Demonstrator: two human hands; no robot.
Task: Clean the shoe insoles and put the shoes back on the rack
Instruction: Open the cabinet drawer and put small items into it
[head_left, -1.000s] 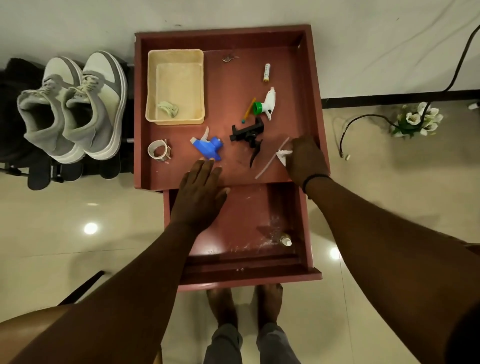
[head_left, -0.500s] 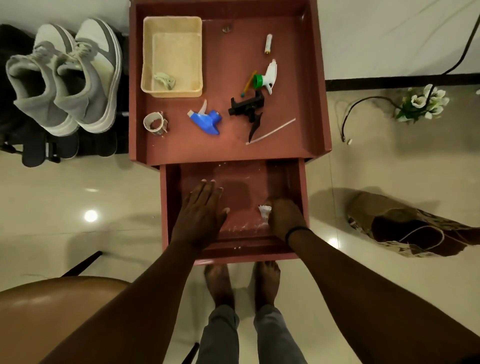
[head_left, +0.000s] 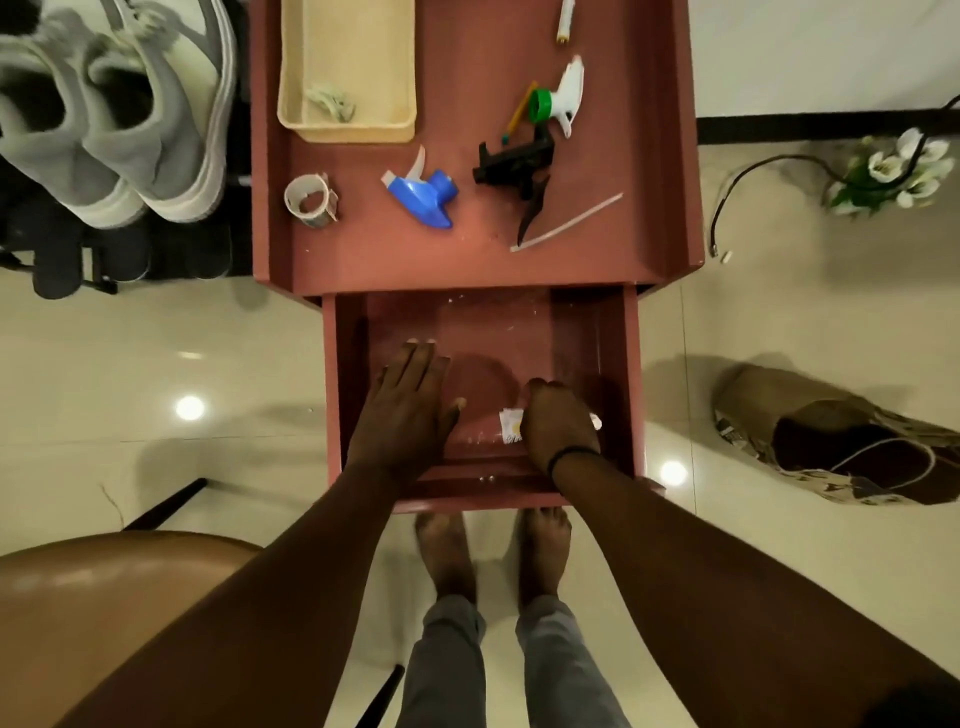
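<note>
left fingers (head_left: 415, 358) flat on smooth red drawer (head_left: 631, 374); right fingers (head_left: 545, 389) curled round crumpled white scrap (head_left: 510, 426).

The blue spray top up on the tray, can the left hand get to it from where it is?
Probably yes. The left hand lies flat in the open drawer, holding nothing, and the blue spray top lies just beyond it with only bare tray between.

Red cabinet top (head_left: 363, 254) has a beige tray (head_left: 358, 67), blue sprayer head (head_left: 423, 195), black one (head_left: 514, 161), tape roll (head_left: 310, 200). Flowers (head_left: 891, 174) on the floor.
</note>
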